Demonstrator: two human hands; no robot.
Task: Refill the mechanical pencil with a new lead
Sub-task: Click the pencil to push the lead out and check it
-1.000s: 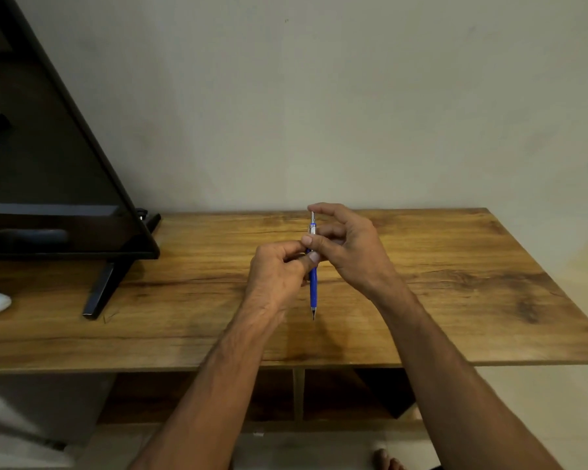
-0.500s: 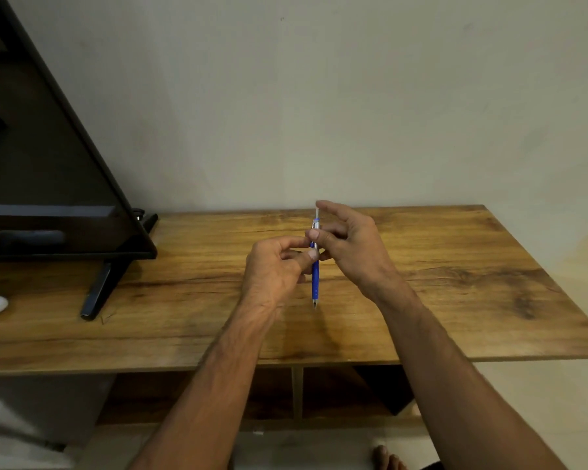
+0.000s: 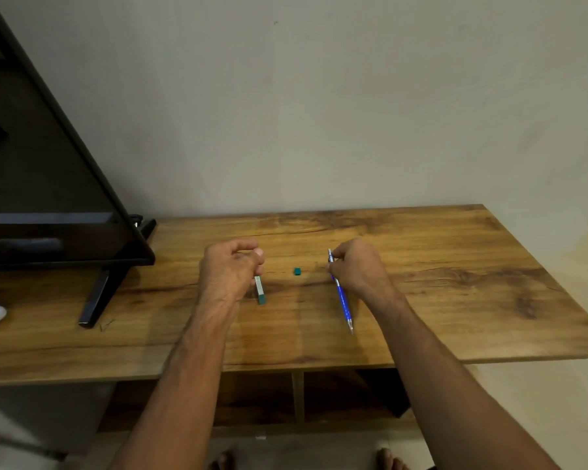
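Head view, the only one: the right hand point(image 3: 355, 266) pinches the mechanical pencil point(image 3: 341, 293) near its upper end, fingers closed round the barrel, and holds it above the desk point(image 3: 455, 283) right of centre. The pencil's long axis runs from the far, metal-clipped end down toward the near edge, tip nearest the person and tilted slightly right; the barrel is glossy blue plastic ending in a slim silver cone. The left hand point(image 3: 230, 269) is curled shut left of centre, thumb against forefinger, and a narrow rectangular lead case point(image 3: 259, 290) with pale sides and a teal end pokes out below it toward the near edge; I cannot tell whether the fingers actually grip the case or only cover its far end. Between the hands, well apart from both, lies a small teal cap point(image 3: 297, 271), with a thin dark line just to its left that may be a loose lead, too faint to be sure. The coming move seems to turn on this: the lead supply lies to the left of the pencil, at the left hand, so the pencil's open far end must meet it across the gap. The desk is smooth wood-grain laminate, brown with dark knots.
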